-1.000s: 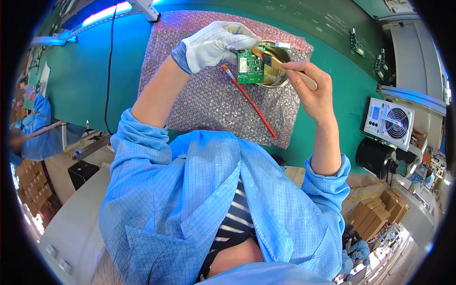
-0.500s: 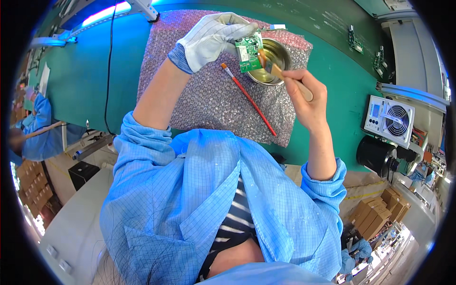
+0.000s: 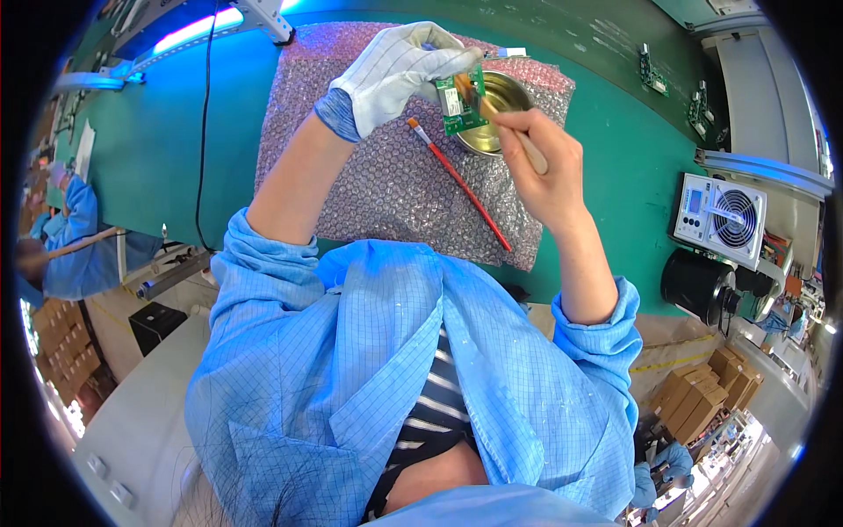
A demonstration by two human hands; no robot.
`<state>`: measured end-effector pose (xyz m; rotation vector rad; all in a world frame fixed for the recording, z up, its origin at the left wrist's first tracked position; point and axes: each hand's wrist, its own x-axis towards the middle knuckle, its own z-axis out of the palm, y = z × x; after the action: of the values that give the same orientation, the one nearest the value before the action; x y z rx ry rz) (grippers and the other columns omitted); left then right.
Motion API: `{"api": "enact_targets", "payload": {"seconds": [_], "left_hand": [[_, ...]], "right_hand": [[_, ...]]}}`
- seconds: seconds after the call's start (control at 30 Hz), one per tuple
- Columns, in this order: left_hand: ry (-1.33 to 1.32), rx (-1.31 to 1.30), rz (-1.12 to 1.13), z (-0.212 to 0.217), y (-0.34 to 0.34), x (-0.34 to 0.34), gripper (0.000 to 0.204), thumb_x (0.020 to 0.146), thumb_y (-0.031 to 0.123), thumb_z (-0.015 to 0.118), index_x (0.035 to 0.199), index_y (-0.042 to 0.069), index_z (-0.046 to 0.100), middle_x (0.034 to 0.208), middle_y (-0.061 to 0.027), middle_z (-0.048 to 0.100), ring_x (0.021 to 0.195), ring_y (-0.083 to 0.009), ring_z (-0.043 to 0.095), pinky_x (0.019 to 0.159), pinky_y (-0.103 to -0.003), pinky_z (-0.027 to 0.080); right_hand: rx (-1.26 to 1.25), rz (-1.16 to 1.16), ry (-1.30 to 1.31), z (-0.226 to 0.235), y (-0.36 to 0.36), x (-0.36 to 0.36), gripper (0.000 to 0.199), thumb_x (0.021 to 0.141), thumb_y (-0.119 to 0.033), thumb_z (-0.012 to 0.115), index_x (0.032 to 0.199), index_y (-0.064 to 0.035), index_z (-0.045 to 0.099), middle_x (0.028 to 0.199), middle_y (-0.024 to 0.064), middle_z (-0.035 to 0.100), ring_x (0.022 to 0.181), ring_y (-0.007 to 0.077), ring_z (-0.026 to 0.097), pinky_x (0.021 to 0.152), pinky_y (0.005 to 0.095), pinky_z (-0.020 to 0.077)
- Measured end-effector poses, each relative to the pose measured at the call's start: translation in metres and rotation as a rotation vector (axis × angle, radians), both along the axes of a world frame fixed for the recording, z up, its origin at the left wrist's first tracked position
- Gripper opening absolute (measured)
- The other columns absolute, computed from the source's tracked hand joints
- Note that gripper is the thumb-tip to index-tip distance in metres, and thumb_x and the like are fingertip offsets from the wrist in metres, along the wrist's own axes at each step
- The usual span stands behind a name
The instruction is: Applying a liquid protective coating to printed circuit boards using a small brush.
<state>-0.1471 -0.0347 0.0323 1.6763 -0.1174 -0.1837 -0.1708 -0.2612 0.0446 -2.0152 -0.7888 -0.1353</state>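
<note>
Above bubble wrap (image 3: 369,193) on a green bench (image 3: 619,193), a fan unit (image 3: 716,220) at right and cartons (image 3: 698,400) beyond, the left hand (image 3: 397,77) pinches a circuit board (image 3: 450,105) and the right hand (image 3: 546,167) grips a brush (image 3: 487,107) over it.

Two brushes (image 3: 460,185), one bowl (image 3: 511,95), one held circuit board (image 3: 453,103) (two more boards (image 3: 652,75) at right)

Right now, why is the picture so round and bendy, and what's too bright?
In the head view, the fisheye lens bends straight edges toward the picture's border; also in the head view, the lamp glares blue-white, and the metal bowl and bubble wrap catch glints.
</note>
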Motion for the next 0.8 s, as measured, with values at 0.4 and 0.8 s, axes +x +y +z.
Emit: {"api": "enact_targets", "payload": {"seconds": [0.4,0.8], "left_hand": [[-0.004,0.021,-0.01,-0.003,0.002,0.0,0.045,0.087,0.043,0.066,0.109,0.003,0.062,0.102,-0.0053,0.063,0.098,-0.014,0.062,0.082,-0.032,0.054],[-0.006,-0.053,-0.065,-0.006,0.008,0.0,0.038,0.09,0.037,0.064,0.108,0.004,0.061,0.103,-0.0038,0.061,0.099,-0.0133,0.061,0.086,-0.032,0.052]], "right_hand": [[0.033,-0.001,-0.056,0.004,0.0,0.002,0.014,0.086,-0.003,0.063,0.098,0.0014,0.065,0.075,0.0065,0.064,0.068,0.011,0.06,0.061,0.025,0.0456],[0.189,-0.081,0.367,0.006,-0.021,0.005,0.015,0.091,-0.013,0.063,0.099,-0.0009,0.067,0.073,-0.0035,0.056,0.063,0.0018,0.047,0.053,0.0181,0.0344]]}}
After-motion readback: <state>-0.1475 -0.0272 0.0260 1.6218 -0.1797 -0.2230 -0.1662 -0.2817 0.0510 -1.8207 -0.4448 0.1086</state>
